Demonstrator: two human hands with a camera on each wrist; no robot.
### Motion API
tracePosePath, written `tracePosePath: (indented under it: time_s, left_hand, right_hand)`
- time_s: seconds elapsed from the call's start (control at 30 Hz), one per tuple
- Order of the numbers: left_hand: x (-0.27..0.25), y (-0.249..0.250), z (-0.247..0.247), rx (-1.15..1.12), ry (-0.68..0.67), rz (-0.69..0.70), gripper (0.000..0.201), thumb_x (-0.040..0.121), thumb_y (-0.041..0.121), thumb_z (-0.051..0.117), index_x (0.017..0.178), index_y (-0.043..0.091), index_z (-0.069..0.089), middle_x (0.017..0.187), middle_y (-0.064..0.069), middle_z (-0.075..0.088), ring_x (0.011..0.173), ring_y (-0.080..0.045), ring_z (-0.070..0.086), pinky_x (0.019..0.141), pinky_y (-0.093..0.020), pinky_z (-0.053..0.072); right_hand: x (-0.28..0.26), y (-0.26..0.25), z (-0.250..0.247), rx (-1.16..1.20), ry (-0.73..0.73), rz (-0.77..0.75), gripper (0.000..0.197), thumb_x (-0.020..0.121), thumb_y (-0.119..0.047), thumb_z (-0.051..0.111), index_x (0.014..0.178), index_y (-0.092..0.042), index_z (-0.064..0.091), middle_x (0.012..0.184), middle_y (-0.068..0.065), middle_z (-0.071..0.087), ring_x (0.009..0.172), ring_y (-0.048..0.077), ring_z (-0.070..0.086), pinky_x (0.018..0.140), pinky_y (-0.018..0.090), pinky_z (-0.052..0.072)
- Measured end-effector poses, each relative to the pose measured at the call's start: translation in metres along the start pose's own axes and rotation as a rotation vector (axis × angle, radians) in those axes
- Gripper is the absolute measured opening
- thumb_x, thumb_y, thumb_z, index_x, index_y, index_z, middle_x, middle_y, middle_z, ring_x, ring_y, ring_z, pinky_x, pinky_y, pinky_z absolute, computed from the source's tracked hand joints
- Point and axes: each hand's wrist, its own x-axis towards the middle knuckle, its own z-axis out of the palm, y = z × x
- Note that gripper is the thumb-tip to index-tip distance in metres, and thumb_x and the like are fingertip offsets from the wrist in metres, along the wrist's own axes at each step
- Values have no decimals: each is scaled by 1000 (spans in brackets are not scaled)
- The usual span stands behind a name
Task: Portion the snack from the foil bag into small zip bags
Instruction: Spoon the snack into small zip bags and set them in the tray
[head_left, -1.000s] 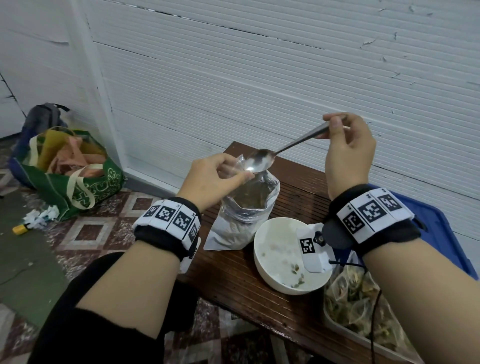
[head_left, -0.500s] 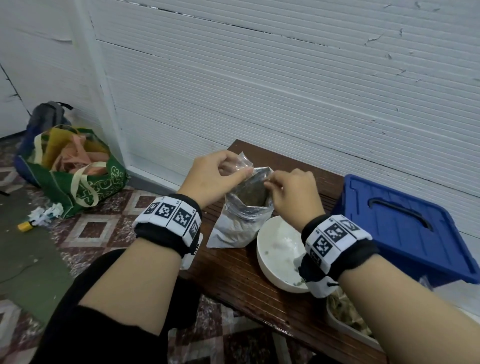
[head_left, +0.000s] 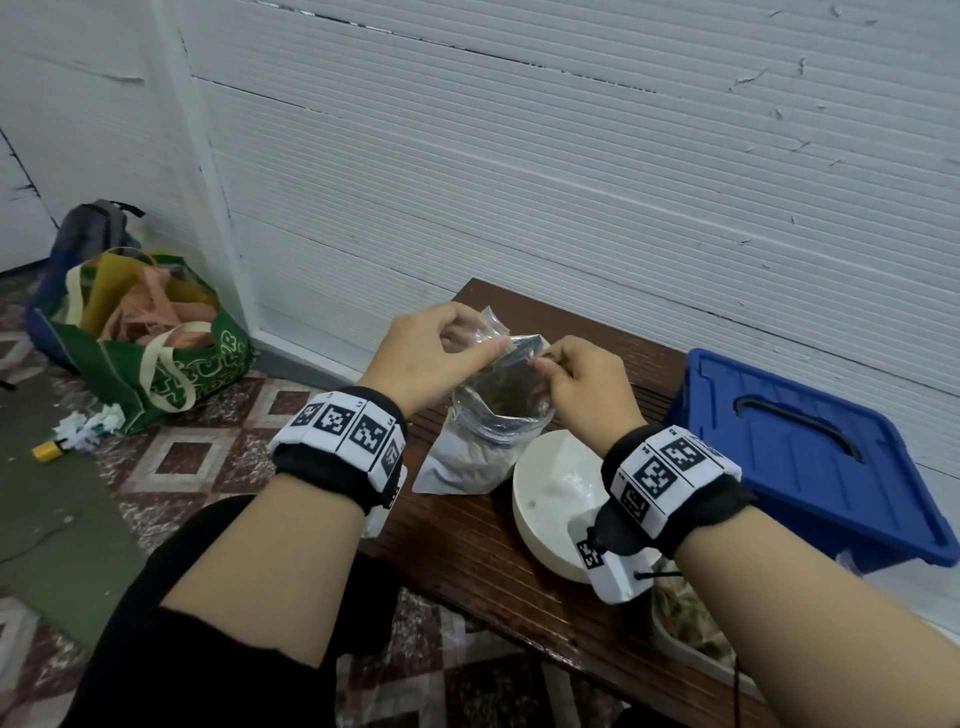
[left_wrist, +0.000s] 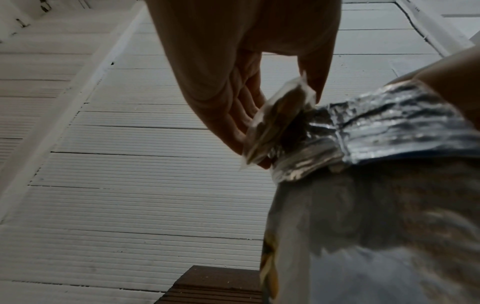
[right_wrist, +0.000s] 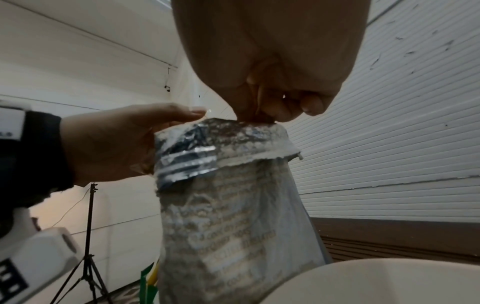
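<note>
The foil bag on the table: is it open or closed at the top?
Open. The foil bag stands upright with its rim rolled down, and the head view looks into its mouth at dark snack inside.

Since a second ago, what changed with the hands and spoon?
The right hand dropped from its raised position to the foil bag mouth; the spoon it held up is no longer visible, only its curled fingers at the rim. The left hand still pinches the small zip bag at the bag's edge. The white bowl and blue bin stayed put.
</note>
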Motion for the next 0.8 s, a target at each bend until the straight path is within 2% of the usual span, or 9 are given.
tracePosePath:
  time_s: [0.07,0.2,0.3,0.37,0.47,0.57,0.67,0.8]
  left_hand:
    - [0,0,-1,4,-6,-4,36,77,46,73,103,22,66,93,11,67,87,3,61,81,-17,50]
    - [-1,1,-2,15,-8,0,25,78,43,74,96,28,63,90,15,64,83,8,57,74,-6,44]
    - [-1,2,-5,8,7,11,18,80,37,74,90,32,60,85,19,61,78,9,56,66,0,42]
    - [0,1,-8,3,21,12,21,80,38,74,94,27,64,86,18,62,78,7,58,65,-1,43]
    - [1,-1,-11,12,23,18,24,79,38,75,97,25,64,86,18,63,78,5,58,64,-2,43]
    - [1,-1,-12,16,-1,21,28,78,36,77,100,24,65,87,18,63,78,8,57,65,0,42]
    - [1,-2,-11,20,-29,13,31,76,37,78,100,21,67,86,17,64,77,8,59,65,-1,43]
    - [0,-1,-9,66,-73,24,34,74,35,80,101,20,68,86,17,65,76,8,59,64,-3,43]
  right_hand:
    - [0,-2,-4,76,80,58,18,93,-19,57,75,-20,59,76,4,69,75,22,67,76,37,53]
    - [2,-2,-14,169,239,194,15,94,-19,53,82,-21,61,85,3,69,80,13,60,71,24,39]
    - [5,3,-22,189,330,286,16,95,-18,50,91,-15,66,85,-1,67,70,0,52,62,19,35]
    - [9,7,-28,198,375,322,18,95,-18,50,95,-11,67,89,3,69,69,2,51,61,19,34]
    - [14,11,-36,187,413,347,22,95,-18,50,97,-7,69,95,5,68,74,10,52,68,19,34]
    - [19,12,-46,200,440,351,22,95,-16,49,97,-4,68,91,0,66,69,7,52,71,23,38]
    - [25,11,-59,215,483,339,22,93,-14,49,96,-1,67,96,2,66,81,13,58,73,23,40]
    - [33,10,-74,249,528,312,24,94,-14,50,98,1,67,97,1,66,73,6,53,62,19,38]
